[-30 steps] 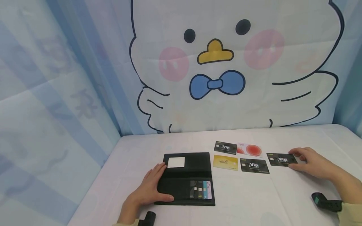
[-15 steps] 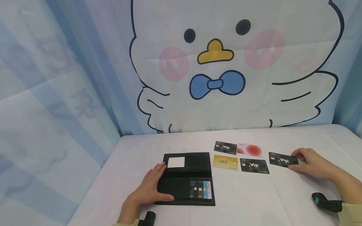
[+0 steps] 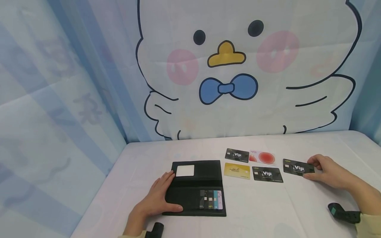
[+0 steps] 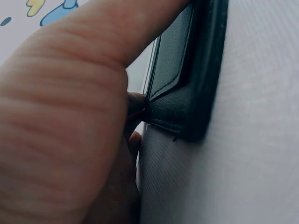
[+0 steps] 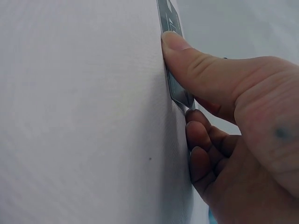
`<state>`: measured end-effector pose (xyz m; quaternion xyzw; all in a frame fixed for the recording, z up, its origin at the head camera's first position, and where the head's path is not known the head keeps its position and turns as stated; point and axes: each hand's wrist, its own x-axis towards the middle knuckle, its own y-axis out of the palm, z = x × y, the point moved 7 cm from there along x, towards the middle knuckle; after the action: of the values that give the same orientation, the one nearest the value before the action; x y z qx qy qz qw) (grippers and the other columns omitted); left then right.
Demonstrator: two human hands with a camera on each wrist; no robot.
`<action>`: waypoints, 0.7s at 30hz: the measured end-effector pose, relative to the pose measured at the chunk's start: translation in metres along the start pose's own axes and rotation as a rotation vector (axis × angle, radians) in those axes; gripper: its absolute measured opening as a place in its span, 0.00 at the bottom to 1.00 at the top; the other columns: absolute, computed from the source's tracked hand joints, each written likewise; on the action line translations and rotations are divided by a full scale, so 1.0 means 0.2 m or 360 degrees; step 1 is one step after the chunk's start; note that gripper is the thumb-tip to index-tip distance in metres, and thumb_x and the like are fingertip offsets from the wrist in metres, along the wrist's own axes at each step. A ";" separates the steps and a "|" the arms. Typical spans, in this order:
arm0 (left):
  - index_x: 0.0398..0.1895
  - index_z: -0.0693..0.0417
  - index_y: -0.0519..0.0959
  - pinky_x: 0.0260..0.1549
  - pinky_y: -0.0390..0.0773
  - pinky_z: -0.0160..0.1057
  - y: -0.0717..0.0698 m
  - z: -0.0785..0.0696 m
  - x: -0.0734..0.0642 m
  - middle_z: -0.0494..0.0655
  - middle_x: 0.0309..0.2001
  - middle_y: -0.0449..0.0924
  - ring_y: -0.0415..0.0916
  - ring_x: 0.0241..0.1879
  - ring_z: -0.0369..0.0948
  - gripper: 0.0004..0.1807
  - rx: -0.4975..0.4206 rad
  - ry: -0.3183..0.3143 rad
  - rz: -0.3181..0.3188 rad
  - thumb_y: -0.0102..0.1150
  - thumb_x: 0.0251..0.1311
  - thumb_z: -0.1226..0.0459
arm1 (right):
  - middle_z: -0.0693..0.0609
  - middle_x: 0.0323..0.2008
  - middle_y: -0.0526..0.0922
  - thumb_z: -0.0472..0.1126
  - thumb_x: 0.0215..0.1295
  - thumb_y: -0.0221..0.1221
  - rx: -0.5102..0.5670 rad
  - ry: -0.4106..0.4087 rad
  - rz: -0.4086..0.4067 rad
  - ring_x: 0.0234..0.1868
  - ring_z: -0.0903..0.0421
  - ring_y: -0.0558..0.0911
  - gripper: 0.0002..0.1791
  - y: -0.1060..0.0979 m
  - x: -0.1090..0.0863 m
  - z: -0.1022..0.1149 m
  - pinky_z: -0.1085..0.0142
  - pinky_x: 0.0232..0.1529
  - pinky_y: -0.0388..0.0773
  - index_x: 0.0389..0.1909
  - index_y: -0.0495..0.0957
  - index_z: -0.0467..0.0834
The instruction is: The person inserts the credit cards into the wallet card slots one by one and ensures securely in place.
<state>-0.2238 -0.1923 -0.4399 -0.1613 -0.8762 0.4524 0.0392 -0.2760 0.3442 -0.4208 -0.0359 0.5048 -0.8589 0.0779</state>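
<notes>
At the right of the table, my right hand (image 3: 331,171) grips the right end of a black VIP card (image 3: 294,167) between thumb and fingers. In the right wrist view, the thumb (image 5: 177,44) presses on the face of that card (image 5: 174,88), which lies low against the cloth. My left hand (image 3: 157,197) rests on the left edge of an open black wallet (image 3: 193,185), fingers extended and thumb on its lower flap. Cards (image 3: 211,199) fill the slots at the wallet's lower right. The left wrist view shows the wallet's corner (image 4: 173,107) beside the palm.
Left of the held card lie a black VIP card (image 3: 267,174), a gold card (image 3: 237,171), another black VIP card (image 3: 236,155) and a white card with red circles (image 3: 264,157). Behind the white-covered table (image 3: 253,211) hangs a printed curtain (image 3: 226,119).
The black VIP card in my right hand has shifted slightly right, along with the fingers, and its angle has changed a little. My left hand and the wallet stay where they were.
</notes>
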 end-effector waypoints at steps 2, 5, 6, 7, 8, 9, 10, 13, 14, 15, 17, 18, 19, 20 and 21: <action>0.79 0.58 0.55 0.75 0.37 0.57 0.00 0.00 0.00 0.53 0.79 0.49 0.40 0.79 0.52 0.66 -0.0001 0.0005 -0.0002 0.77 0.40 0.38 | 0.30 0.41 0.73 0.44 0.57 0.73 0.0006 0.0008 -0.0003 0.42 0.39 0.73 0.37 -0.01 0.00 0.00 0.44 0.45 0.76 0.51 0.65 0.19; 0.79 0.58 0.55 0.75 0.37 0.57 -0.01 0.00 -0.01 0.54 0.79 0.49 0.40 0.79 0.52 0.66 -0.0003 0.0014 -0.0004 0.77 0.40 0.38 | 0.31 0.41 0.74 0.44 0.57 0.73 0.0017 0.0016 -0.0008 0.42 0.40 0.74 0.38 -0.01 0.00 0.01 0.45 0.44 0.76 0.52 0.65 0.19; 0.79 0.59 0.56 0.75 0.37 0.57 -0.01 -0.01 -0.01 0.54 0.79 0.49 0.40 0.79 0.53 0.66 -0.0004 0.0017 -0.0004 0.77 0.40 0.38 | 0.31 0.41 0.74 0.44 0.57 0.73 0.0022 0.0018 -0.0009 0.42 0.40 0.74 0.39 -0.01 0.00 0.01 0.46 0.44 0.76 0.52 0.65 0.19; 0.79 0.59 0.55 0.75 0.38 0.57 -0.01 -0.01 -0.01 0.54 0.79 0.49 0.40 0.79 0.53 0.66 -0.0003 0.0020 -0.0004 0.77 0.40 0.38 | 0.32 0.41 0.74 0.44 0.57 0.73 0.0021 0.0020 -0.0010 0.42 0.40 0.74 0.39 -0.01 0.00 0.01 0.46 0.44 0.76 0.53 0.65 0.18; 0.79 0.59 0.55 0.75 0.38 0.57 -0.01 -0.01 -0.01 0.54 0.79 0.49 0.40 0.79 0.53 0.66 -0.0004 0.0021 -0.0002 0.77 0.40 0.38 | 0.32 0.41 0.74 0.44 0.57 0.73 0.0022 0.0023 -0.0010 0.41 0.41 0.74 0.39 -0.01 0.00 0.01 0.47 0.43 0.76 0.53 0.65 0.18; 0.79 0.59 0.55 0.75 0.37 0.57 -0.01 -0.01 -0.01 0.54 0.79 0.49 0.40 0.79 0.53 0.66 -0.0005 0.0024 -0.0001 0.77 0.40 0.38 | 0.33 0.41 0.74 0.44 0.58 0.73 0.0022 0.0025 -0.0010 0.41 0.41 0.74 0.39 -0.01 0.00 0.01 0.48 0.43 0.76 0.53 0.65 0.18; 0.79 0.59 0.55 0.75 0.37 0.57 -0.01 -0.01 -0.01 0.54 0.79 0.49 0.40 0.79 0.53 0.66 -0.0006 0.0026 -0.0001 0.77 0.40 0.38 | 0.33 0.41 0.74 0.45 0.58 0.73 0.0020 0.0027 -0.0009 0.41 0.42 0.74 0.39 -0.01 0.00 0.01 0.49 0.42 0.76 0.54 0.66 0.19; 0.79 0.59 0.55 0.75 0.37 0.57 -0.01 -0.01 -0.01 0.54 0.79 0.49 0.40 0.78 0.53 0.66 -0.0008 0.0031 0.0001 0.77 0.40 0.38 | 0.32 0.41 0.75 0.46 0.58 0.73 0.0017 0.0033 0.0003 0.40 0.42 0.74 0.39 -0.01 0.00 0.01 0.49 0.40 0.76 0.54 0.66 0.20; 0.79 0.59 0.55 0.75 0.37 0.57 -0.01 -0.01 -0.01 0.54 0.79 0.49 0.40 0.78 0.53 0.66 -0.0011 0.0033 0.0001 0.77 0.40 0.38 | 0.32 0.41 0.75 0.47 0.58 0.73 0.0019 0.0044 0.0007 0.41 0.41 0.75 0.40 -0.01 0.00 0.01 0.48 0.40 0.76 0.55 0.66 0.21; 0.79 0.59 0.55 0.75 0.37 0.57 -0.01 -0.01 -0.01 0.54 0.79 0.49 0.40 0.78 0.53 0.66 -0.0010 0.0037 0.0000 0.77 0.40 0.38 | 0.31 0.41 0.75 0.48 0.57 0.73 0.0020 0.0055 0.0013 0.41 0.41 0.75 0.40 -0.01 -0.01 0.01 0.48 0.40 0.76 0.55 0.66 0.22; 0.79 0.59 0.55 0.75 0.37 0.57 -0.01 -0.01 -0.01 0.54 0.79 0.49 0.40 0.78 0.53 0.66 -0.0012 0.0041 -0.0001 0.77 0.41 0.38 | 0.31 0.41 0.75 0.50 0.57 0.73 0.0023 0.0085 0.0019 0.40 0.41 0.75 0.41 0.00 -0.01 0.00 0.48 0.40 0.76 0.56 0.65 0.24; 0.79 0.59 0.55 0.75 0.37 0.57 -0.01 -0.01 -0.01 0.54 0.79 0.49 0.40 0.78 0.53 0.66 -0.0015 0.0044 -0.0001 0.77 0.41 0.39 | 0.32 0.41 0.75 0.51 0.57 0.73 0.0020 0.0098 0.0020 0.40 0.41 0.75 0.42 0.00 -0.02 -0.01 0.49 0.39 0.76 0.57 0.65 0.25; 0.79 0.59 0.55 0.75 0.37 0.57 -0.01 -0.02 -0.01 0.54 0.79 0.49 0.40 0.78 0.53 0.66 -0.0016 0.0046 -0.0002 0.77 0.41 0.39 | 0.32 0.41 0.75 0.53 0.56 0.73 0.0018 0.0108 0.0015 0.40 0.42 0.75 0.42 0.00 -0.02 -0.01 0.51 0.38 0.75 0.57 0.65 0.26; 0.79 0.59 0.55 0.75 0.37 0.57 -0.01 -0.02 -0.01 0.54 0.79 0.49 0.41 0.78 0.53 0.66 -0.0019 0.0048 -0.0002 0.77 0.41 0.39 | 0.34 0.40 0.75 0.53 0.56 0.73 0.0014 0.0120 0.0008 0.39 0.43 0.75 0.43 -0.01 -0.02 -0.01 0.53 0.37 0.75 0.57 0.65 0.27; 0.79 0.59 0.55 0.75 0.37 0.57 -0.01 -0.02 -0.01 0.54 0.79 0.49 0.40 0.78 0.53 0.66 -0.0019 0.0050 -0.0002 0.77 0.41 0.39 | 0.35 0.40 0.75 0.54 0.56 0.73 0.0013 0.0125 0.0004 0.38 0.44 0.74 0.43 -0.01 -0.02 -0.01 0.55 0.36 0.73 0.57 0.64 0.28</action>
<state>-0.2212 -0.1915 -0.4357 -0.1681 -0.8783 0.4445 0.0521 -0.2718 0.3480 -0.4208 -0.0013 0.5039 -0.8617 0.0592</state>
